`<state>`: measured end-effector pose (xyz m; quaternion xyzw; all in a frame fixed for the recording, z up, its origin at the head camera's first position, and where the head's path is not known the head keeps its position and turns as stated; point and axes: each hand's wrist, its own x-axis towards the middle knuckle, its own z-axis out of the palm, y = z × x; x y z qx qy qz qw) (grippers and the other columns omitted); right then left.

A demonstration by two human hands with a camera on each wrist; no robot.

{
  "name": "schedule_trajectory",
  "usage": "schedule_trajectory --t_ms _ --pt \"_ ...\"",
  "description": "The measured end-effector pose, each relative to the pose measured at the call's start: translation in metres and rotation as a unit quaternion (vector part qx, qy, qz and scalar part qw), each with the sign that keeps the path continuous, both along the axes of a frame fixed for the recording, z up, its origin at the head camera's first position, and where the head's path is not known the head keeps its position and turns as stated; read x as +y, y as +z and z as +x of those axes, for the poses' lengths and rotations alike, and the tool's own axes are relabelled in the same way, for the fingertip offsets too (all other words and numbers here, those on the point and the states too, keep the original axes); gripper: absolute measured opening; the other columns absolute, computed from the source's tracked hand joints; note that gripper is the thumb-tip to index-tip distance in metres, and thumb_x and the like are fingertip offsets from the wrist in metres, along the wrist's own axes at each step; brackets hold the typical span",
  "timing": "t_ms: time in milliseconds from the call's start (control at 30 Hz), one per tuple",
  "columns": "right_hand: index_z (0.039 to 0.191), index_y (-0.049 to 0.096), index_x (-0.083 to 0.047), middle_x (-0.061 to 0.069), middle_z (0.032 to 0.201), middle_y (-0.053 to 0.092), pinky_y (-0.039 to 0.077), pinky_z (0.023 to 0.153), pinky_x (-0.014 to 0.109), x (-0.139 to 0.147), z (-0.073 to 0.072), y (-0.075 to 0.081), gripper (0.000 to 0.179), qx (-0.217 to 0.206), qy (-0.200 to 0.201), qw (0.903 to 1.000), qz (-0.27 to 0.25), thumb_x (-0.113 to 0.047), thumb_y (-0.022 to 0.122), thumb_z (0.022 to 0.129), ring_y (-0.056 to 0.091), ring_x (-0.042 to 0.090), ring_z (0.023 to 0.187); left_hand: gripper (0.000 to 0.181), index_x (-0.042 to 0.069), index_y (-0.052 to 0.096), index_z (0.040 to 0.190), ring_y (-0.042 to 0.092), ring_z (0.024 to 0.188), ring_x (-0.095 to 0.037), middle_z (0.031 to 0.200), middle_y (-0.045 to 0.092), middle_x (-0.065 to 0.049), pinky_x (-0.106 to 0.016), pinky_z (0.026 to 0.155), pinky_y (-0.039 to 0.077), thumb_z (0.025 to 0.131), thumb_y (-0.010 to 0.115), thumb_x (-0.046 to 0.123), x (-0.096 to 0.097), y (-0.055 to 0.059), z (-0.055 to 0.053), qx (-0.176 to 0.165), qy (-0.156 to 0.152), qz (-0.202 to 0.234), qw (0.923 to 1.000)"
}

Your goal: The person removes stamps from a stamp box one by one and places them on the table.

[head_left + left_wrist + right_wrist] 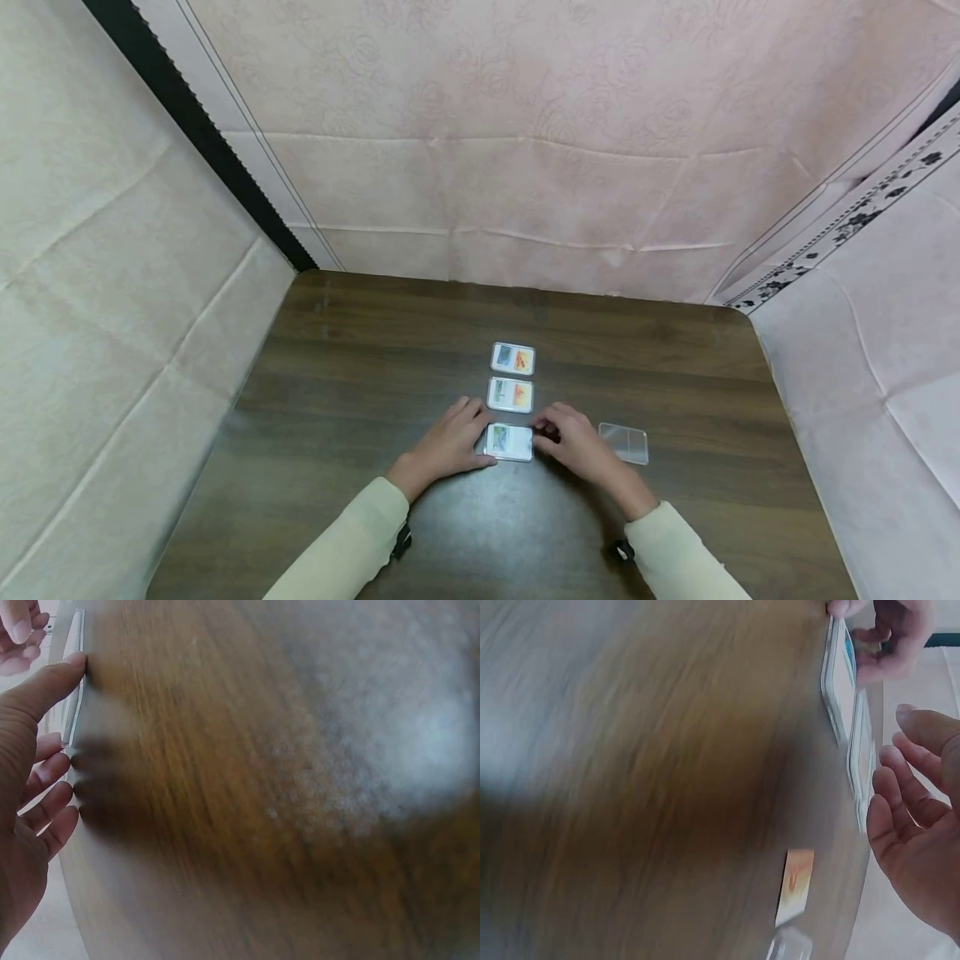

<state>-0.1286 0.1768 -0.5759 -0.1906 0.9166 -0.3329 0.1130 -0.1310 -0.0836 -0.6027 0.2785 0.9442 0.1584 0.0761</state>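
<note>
Three clear plastic card cases lie in a column on the wooden counter (360, 358). The far case (513, 358) and the middle case (510, 395) each show two pictures, bluish or greenish on the left half and orange on the right, so those two look finished. The nearest case (510, 442), the one being worked on, shows a blue-green picture (500, 437) on its left half only; its right half looks blank.

The left hand (447, 440) steadies that case, its grip set with the thumb at the near edge and the fingers around the left side. The right hand (576, 447) is just beside the case's right edge, fingers loosely bent, its grip slack with nothing visible in it.

The right wrist view shows a loose orange card (795, 885) on the counter; judging by the other two cases, the nearest one lacks such a picture. A clear plastic cover or tray (624, 443) lies to the right of the right hand; I cannot tell which it is. Closing up the nearest case may also remain.
</note>
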Motion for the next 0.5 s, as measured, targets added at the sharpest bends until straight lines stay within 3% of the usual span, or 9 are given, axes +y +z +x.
schedule_trajectory --t_ms 300,500 --pt "0.107 0.072 -0.013 -0.001 0.102 0.063 0.049 0.077 0.029 -0.024 0.001 -0.01 0.023 0.038 0.016 0.9991 -0.007 -0.019 0.084 0.088 0.054 0.014 0.091 0.068 0.013 0.064 0.135 0.047 0.104 -0.015 0.123 0.056 0.0 -0.032 0.09 0.046 0.086 0.079 0.057 0.0 0.0 0.0 0.009 -0.008 0.006 0.9999" --pt "0.105 0.071 -0.016 -0.003 0.106 0.063 0.05 0.083 0.035 -0.034 0.002 -0.019 0.028 0.066 0.02 0.9976 0.01 -0.025 0.087 0.084 0.055 0.015 0.098 0.067 0.014 0.064 0.135 0.047 0.105 -0.015 0.123 0.056 0.0 -0.033 0.09 0.046 0.086 0.079 0.057 0.0 -0.001 -0.001 0.004 -0.005 0.004 1.0"
